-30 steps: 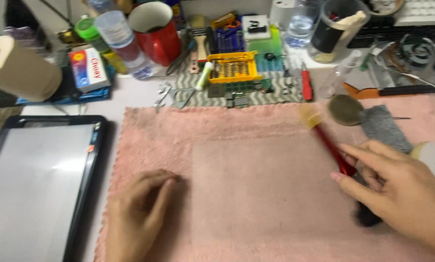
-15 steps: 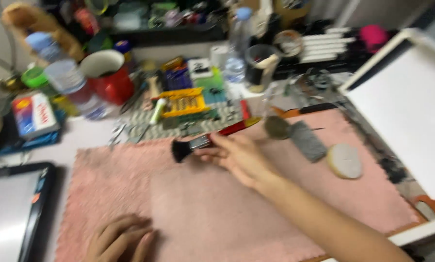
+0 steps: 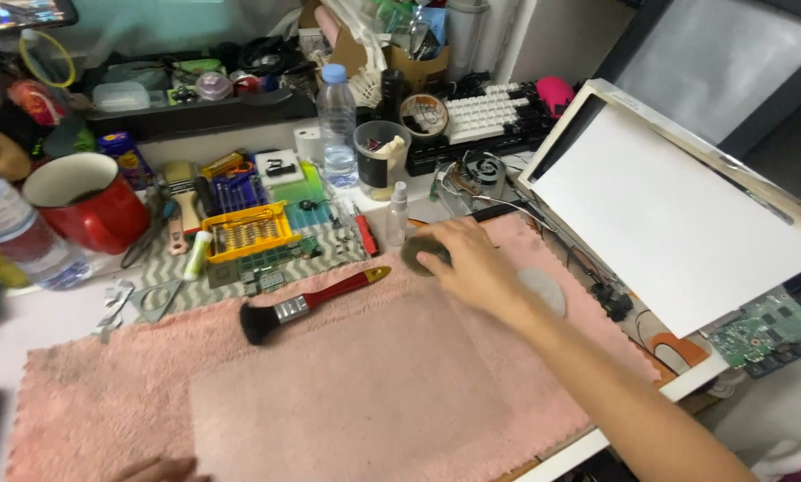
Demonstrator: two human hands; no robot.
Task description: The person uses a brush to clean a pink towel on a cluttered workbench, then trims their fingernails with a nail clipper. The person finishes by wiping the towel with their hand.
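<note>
My right hand [image 3: 472, 268] reaches across the far edge of the pink towel [image 3: 106, 393], and its fingertips close on a dark round disc [image 3: 418, 254]. A pale round pad [image 3: 543, 290] lies just right of that hand. The red-handled brush [image 3: 307, 299] with black bristles lies free on the towel, left of the hand. A clear plastic sheet [image 3: 347, 393] lies flat on the towel's middle. Only the fingertips of my left hand [image 3: 159, 469] show at the bottom edge, resting on the towel.
A yellow bit case [image 3: 244, 230], a small spray bottle [image 3: 398, 214], a water bottle [image 3: 336, 125] and a red mug [image 3: 88, 201] crowd the back. A white panel [image 3: 677, 214] leans at the right, with a green circuit board [image 3: 766, 326] below it.
My right hand let go of the brush, which now lies on the towel, and moved right to the dark disc. The view swung right, so my left hand is almost out of frame.
</note>
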